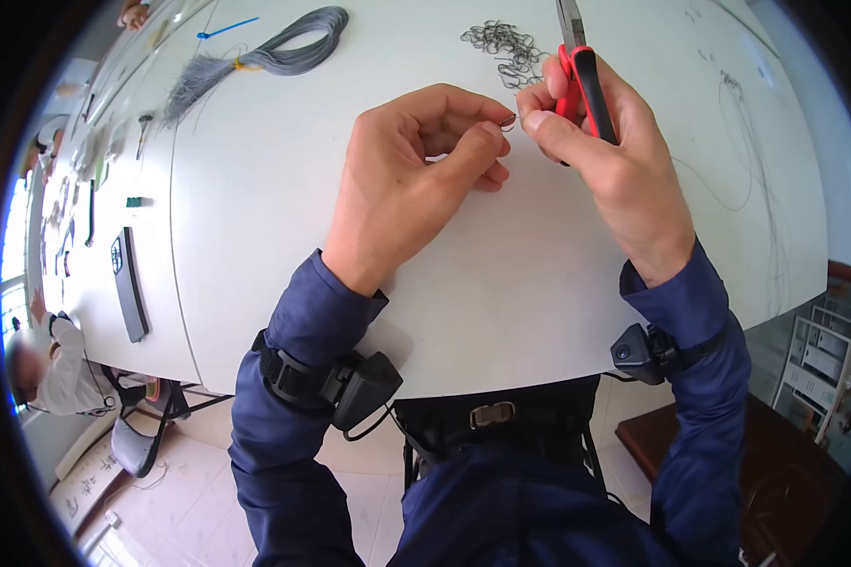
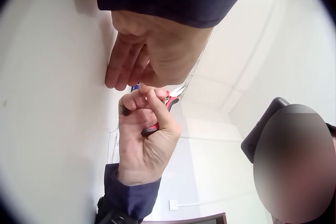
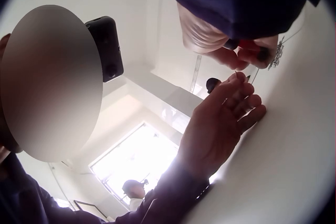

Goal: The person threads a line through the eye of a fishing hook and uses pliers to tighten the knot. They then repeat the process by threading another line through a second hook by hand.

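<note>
My left hand (image 1: pixel 416 170) pinches a small dark bent piece of wire (image 1: pixel 509 124) between thumb and forefinger, over the white table. Close by on the right, my right hand (image 1: pixel 615 151) holds pliers (image 1: pixel 586 85) with red and black handles in its palm, their jaws pointing away from me. The right thumb and forefinger come together right beside the wire piece; what lies between them is too small to make out. Beyond the hands lies a loose pile of bent wire pieces (image 1: pixel 515 52). In the left wrist view the pliers (image 2: pixel 152 129) cross the right palm.
A tied bundle of grey wire (image 1: pixel 303 47) lies at the far left of the white table (image 1: pixel 255 283), near a blue tie (image 1: pixel 227 28). Further left is a dark phone (image 1: pixel 129 283). Fine strands (image 1: pixel 752 180) trail over the right side. Other people sit to the left.
</note>
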A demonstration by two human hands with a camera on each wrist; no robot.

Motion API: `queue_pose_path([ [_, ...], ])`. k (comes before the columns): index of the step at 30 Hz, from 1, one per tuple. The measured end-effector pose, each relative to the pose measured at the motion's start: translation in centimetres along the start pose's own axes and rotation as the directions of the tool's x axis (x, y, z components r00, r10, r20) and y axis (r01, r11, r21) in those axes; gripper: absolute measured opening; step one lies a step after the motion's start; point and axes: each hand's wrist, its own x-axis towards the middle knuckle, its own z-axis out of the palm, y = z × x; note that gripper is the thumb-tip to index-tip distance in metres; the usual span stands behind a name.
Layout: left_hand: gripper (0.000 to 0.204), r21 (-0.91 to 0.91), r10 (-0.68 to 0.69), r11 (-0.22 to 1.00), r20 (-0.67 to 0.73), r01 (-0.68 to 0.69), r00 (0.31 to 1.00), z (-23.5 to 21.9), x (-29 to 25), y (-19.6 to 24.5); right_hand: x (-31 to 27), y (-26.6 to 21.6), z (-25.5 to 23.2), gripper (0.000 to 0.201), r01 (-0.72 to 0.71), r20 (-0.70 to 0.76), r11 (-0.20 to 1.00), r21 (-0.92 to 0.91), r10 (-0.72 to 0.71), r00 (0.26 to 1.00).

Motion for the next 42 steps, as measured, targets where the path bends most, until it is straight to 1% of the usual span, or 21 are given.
queue_pose_path([
  [2, 0.02, -0.013, -0.005, 1.0, -0.01, 0.005, 1.0, 0.1, 0.0, 0.1, 0.0, 0.0, 0.1, 0.017, -0.01, 0.008, 1.0, 0.003, 0.01, 1.0],
  [4, 0.019, 0.031, 0.002, 1.0, 0.0, -0.002, 1.0, 0.1, 0.0, 0.1, 0.0, -0.2, 0.0, 0.017, -0.014, 0.019, 1.0, -0.002, 0.014, 1.0],
  [8, 0.019, 0.062, -0.015, 0.998, 0.005, 0.015, 1.0, 0.0, 0.0, 0.2, 0.1, -0.5, -0.2, 0.011, -0.015, 0.004, 1.0, -0.023, 0.015, 1.0],
  [9, 0.019, 0.015, -0.033, 0.999, -0.013, 0.034, 0.999, 0.0, 0.0, 0.3, 0.2, -0.4, -0.3, 0.011, -0.003, -0.008, 0.999, -0.039, 0.002, 1.0],
  [10, 0.019, -0.032, -0.05, 0.998, -0.031, 0.049, 0.998, 0.0, 0.0, 0.3, 0.3, -0.4, -0.3, 0.012, 0.012, -0.02, 0.998, -0.055, -0.013, 1.0],
  [13, 0.02, -0.171, -0.073, 0.984, -0.102, 0.055, 0.992, -0.1, 0.1, 0.3, 0.4, -0.6, -0.6, 0.013, 0.15, -0.202, 0.966, -0.209, -0.193, 0.96],
  [14, 0.021, -0.216, -0.075, 0.975, -0.128, 0.046, 0.989, -0.2, 0.2, 0.3, 0.3, -0.9, -0.5, 0.014, 0.146, -0.173, 0.967, -0.207, -0.183, 0.968],
  [16, 0.02, -0.289, -0.079, 0.956, -0.12, 0.041, 0.99, -0.4, 0.3, 0.2, -0.1, -1.6, -0.4, 0.015, 0.137, -0.116, 0.969, -0.206, -0.163, 0.98],
  [17, 0.02, -0.326, -0.083, 0.944, -0.112, 0.043, 0.99, -0.4, 0.3, 0.2, -0.3, -1.5, 0.1, 0.015, 0.085, -0.097, 0.984, -0.157, -0.101, 0.99],
  [20, 0.019, -0.384, -0.064, 0.922, -0.024, 0.05, 0.998, -0.3, 0.2, 0.0, -0.2, -0.6, 0.6, 0.015, 0.006, -0.041, 0.999, -0.051, -0.008, 0.999],
  [21, 0.019, -0.385, -0.061, 0.921, -0.009, 0.052, 0.998, -0.3, 0.2, 0.1, -0.1, -0.3, 0.7, 0.015, 0.006, -0.05, 1.0, 0.009, -0.006, 0.999],
  [23, 0.019, -0.387, -0.056, 0.92, 0.016, 0.058, 0.998, -0.1, 0.1, 0.2, 0.0, -0.4, 0.5, 0.015, -0.03, -0.038, 0.999, 0.045, 0.032, 0.999],
  [27, 0.02, -0.353, -0.056, 0.933, 0.049, 0.069, 0.997, -0.2, 0.2, 0.1, 0.0, -0.6, 0.5, 0.015, -0.114, 0.0, 0.974, 0.195, 0.117, 0.993],
  [30, 0.019, -0.341, -0.05, 0.938, 0.046, 0.063, 0.998, -0.1, 0.0, 0.1, -0.1, -1.0, 0.2, 0.015, -0.175, 0.025, 0.959, 0.223, 0.174, 0.984],
  [33, 0.019, -0.32, -0.04, 0.946, 0.043, 0.051, 0.998, -0.1, 0.1, 0.1, -0.1, -0.8, 0.2, 0.017, -0.176, 0.023, 0.951, 0.253, 0.176, 0.984],
  [35, 0.02, -0.293, -0.035, 0.955, 0.045, 0.046, 0.998, -0.1, 0.0, 0.2, -0.1, -1.1, 0.0, 0.017, -0.231, 0.047, 0.916, 0.327, 0.228, 0.973],
  [36, 0.021, -0.265, -0.008, 0.964, 0.006, 0.009, 1.0, 0.0, -0.1, 0.4, -0.1, -1.2, -0.1, 0.017, -0.258, 0.06, 0.895, 0.364, 0.254, 0.965],
  [38, 0.022, -0.203, 0.052, 0.977, -0.067, -0.065, 0.996, 0.2, -0.2, 0.9, 0.0, -0.9, -0.5, 0.017, -0.291, 0.129, 0.834, 0.469, 0.261, 0.957],
  [39, 0.021, -0.089, 0.151, 0.983, -0.073, -0.157, 0.986, 0.1, -0.1, 0.8, 0.2, -0.8, -0.7, 0.017, -0.308, 0.164, 0.799, 0.517, 0.261, 0.951],
  [41, 0.022, 0.137, 0.339, 0.934, -0.052, -0.33, 0.939, -0.2, 0.1, 0.5, 0.3, -0.7, -1.1, 0.017, -0.372, 0.242, 0.728, 0.575, 0.283, 0.928],
  [42, 0.021, 0.204, 0.391, 0.903, -0.025, -0.378, 0.92, -0.3, 0.1, 0.5, 0.3, -0.8, -1.2, 0.017, -0.405, 0.282, 0.689, 0.601, 0.291, 0.914],
])
